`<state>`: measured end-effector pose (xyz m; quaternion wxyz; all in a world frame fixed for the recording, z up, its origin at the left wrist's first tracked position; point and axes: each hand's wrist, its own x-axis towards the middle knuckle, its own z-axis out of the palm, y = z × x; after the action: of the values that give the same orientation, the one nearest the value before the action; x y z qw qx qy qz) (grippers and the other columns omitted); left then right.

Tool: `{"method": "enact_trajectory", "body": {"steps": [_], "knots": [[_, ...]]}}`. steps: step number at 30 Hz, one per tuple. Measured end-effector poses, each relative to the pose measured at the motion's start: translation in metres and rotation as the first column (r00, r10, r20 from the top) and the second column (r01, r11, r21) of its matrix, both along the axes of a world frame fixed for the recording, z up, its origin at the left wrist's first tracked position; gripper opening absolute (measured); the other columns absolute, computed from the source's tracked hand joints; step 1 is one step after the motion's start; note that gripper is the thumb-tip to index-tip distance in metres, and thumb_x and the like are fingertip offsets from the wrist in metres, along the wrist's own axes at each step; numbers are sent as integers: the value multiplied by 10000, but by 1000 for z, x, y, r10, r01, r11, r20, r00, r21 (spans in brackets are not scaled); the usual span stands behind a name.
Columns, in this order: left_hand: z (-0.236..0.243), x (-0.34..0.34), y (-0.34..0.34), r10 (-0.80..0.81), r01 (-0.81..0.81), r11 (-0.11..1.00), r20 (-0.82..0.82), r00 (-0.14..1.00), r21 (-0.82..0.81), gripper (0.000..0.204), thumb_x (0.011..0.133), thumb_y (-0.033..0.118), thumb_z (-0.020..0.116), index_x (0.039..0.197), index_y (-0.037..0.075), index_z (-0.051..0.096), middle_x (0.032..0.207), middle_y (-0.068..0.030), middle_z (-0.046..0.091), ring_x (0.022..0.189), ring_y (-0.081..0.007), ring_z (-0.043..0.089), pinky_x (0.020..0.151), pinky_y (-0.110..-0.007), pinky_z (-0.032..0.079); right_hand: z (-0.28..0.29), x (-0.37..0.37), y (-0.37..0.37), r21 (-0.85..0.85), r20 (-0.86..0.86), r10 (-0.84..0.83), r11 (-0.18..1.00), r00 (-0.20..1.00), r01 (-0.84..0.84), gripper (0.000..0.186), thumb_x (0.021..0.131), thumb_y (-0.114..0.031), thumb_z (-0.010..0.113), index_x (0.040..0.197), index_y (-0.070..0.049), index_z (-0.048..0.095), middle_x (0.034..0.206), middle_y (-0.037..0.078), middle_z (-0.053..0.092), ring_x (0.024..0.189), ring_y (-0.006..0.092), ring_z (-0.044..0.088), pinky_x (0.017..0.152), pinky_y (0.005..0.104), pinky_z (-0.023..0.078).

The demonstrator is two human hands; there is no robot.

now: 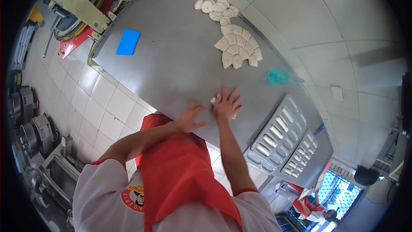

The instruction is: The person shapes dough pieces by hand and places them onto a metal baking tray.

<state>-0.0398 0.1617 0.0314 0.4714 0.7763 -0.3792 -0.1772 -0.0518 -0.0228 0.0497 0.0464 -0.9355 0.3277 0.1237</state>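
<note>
My right hand lies flat with fingers spread over a small piece of pale dough, pressing it against the steel table. Only bits of that dough show at the hand's edges. Just left of it, near the table's front edge, my left hand is open and holds nothing. Farther off lies a flat patch of cut dough pieces, its cuts still fitted together. Beyond the patch, several rounded dough pieces sit clustered by the wall.
To the right are a moulded tray with dough rolls in some hollows and a second tray with smaller rolls. A green transparent container stands near the wall. A blue flat scraper lies left. Machinery borders the table; another person is at lower right.
</note>
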Motion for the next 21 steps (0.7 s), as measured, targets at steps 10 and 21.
{"method": "enact_trajectory", "body": {"steps": [10,21], "knots": [[28,-31,-34,-470,466,858,37,882,-215,945,779,496,772,1467,18,335,1428,-261,395,1334,-412,393,1106,-478,347,-89,-120,29,-150,125,270,956,955,-251,654,973,-471,484,1550,-232,292,1618,154,188,1437,402,276,1155,555,231],[1,62,-175,-17,17,994,0,1000,-106,968,776,474,709,1452,-65,275,1273,-256,489,1207,-471,459,1120,-543,274,-28,3,-56,-89,222,124,990,967,-107,686,955,-426,504,1548,-163,283,1604,176,209,1433,403,283,1137,554,250]]}}
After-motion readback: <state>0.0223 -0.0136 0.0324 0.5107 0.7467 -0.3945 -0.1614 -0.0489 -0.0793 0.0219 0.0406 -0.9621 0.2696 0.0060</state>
